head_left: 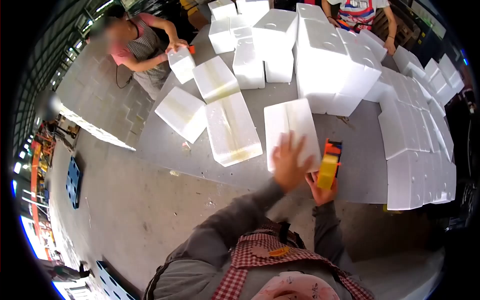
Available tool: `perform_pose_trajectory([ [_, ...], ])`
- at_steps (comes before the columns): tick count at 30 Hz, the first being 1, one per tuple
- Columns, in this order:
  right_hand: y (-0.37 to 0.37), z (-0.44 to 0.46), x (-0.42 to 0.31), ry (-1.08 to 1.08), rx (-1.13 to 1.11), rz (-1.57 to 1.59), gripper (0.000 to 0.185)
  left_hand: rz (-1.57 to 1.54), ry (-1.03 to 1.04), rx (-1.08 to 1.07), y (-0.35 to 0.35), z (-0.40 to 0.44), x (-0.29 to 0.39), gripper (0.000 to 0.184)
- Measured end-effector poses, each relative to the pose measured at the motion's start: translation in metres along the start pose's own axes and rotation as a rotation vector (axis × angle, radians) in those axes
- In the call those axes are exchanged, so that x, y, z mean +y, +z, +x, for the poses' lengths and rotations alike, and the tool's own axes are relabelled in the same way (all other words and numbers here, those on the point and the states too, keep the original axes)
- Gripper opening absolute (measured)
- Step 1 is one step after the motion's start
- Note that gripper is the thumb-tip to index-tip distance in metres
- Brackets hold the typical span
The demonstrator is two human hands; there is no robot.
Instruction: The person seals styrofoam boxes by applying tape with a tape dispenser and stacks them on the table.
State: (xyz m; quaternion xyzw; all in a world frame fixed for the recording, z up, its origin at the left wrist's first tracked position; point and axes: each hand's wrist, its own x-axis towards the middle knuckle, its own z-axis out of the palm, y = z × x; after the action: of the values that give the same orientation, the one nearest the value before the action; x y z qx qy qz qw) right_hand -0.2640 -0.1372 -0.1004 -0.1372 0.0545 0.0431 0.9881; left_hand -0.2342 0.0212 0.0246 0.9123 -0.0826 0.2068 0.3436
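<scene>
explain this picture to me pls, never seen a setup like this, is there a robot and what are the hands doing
There is no robot here: a person works with two bare hands. The single picture comes from a camera worn on that person's head, looking forward and down, so their arms enter from the bottom. The round, bent look suggests a very wide lens.

The left hand is spread over the near end of a white box. The right hand holds a tape dispenser, orange and black with a yellow roll.

On the grey table are many more white boxes, some stacked, a few with yellowish strips across them. Two other people are at the table: one at the upper left, handling a box, and one at the far side.
</scene>
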Motion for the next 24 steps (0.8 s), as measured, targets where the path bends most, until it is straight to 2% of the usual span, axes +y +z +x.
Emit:
perform_pose_trajectory([
  [1, -0.008, 0.005, -0.006, -0.011, -0.012, 0.007, 0.056, -0.011, 0.047, 0.024, -0.022, -0.004, -0.023, 0.064],
  [3, -0.034, 0.003, -0.043, -0.061, -0.032, -0.350, 0.052, -0.012, 0.062, 0.120, -0.062, -0.018, -0.080, 0.076],
  [5, -0.030, 0.005, -0.061, -0.111, -0.004, -0.380, 0.050, 0.300, -0.140, 0.066, -0.100, -0.032, -0.097, 0.092],
  [7, -0.024, 0.018, -0.060, -0.127, 0.013, -0.414, 0.049, 0.426, -0.215, -0.064, -0.112, -0.027, -0.103, 0.092],
  [8, -0.022, 0.031, -0.049, -0.092, -0.018, -0.351, 0.048, 0.436, -0.235, -0.050, -0.111, -0.027, -0.114, 0.092],
  [11, -0.001, 0.050, -0.001, -0.024, -0.089, -0.183, 0.045, 0.430, 0.034, -0.148, -0.096, -0.022, -0.167, 0.082],
  [13, 0.013, 0.059, 0.025, -0.043, -0.123, -0.083, 0.044, 0.352, 0.051, -0.165, -0.115, -0.027, -0.183, 0.080],
  [15, 0.002, 0.048, 0.040, 0.124, -0.037, -0.051, 0.045, 0.205, 0.043, -0.286, -0.146, -0.033, -0.207, 0.078],
  [17, -0.029, 0.048, 0.069, 0.216, -0.005, -0.247, 0.044, 0.165, 0.067, -0.338, -0.178, -0.030, -0.231, 0.076],
  [18, -0.023, 0.049, 0.096, 0.141, -0.021, -0.448, 0.044, 0.195, 0.091, -0.339, -0.186, -0.026, -0.248, 0.074],
  [19, -0.002, 0.053, 0.118, 0.246, 0.035, -0.127, 0.039, 0.061, -0.006, -0.341, -0.195, -0.021, -0.265, 0.073],
  [20, 0.021, 0.059, 0.136, 0.130, 0.062, -0.125, 0.039, -0.001, -0.056, -0.334, -0.200, -0.018, -0.292, 0.073],
  [22, 0.069, 0.075, 0.169, -0.219, -0.272, -0.603, 0.035, 0.122, -0.043, -0.388, -0.229, 0.002, -0.306, 0.063],
  [23, 0.066, 0.082, 0.171, -0.249, -0.287, -0.728, 0.035, 0.197, -0.063, -0.418, -0.242, 0.009, -0.316, 0.061],
  [24, 0.062, 0.089, 0.175, -0.283, -0.300, -0.854, 0.035, 0.389, -0.184, -0.422, -0.246, 0.022, -0.304, 0.060],
])
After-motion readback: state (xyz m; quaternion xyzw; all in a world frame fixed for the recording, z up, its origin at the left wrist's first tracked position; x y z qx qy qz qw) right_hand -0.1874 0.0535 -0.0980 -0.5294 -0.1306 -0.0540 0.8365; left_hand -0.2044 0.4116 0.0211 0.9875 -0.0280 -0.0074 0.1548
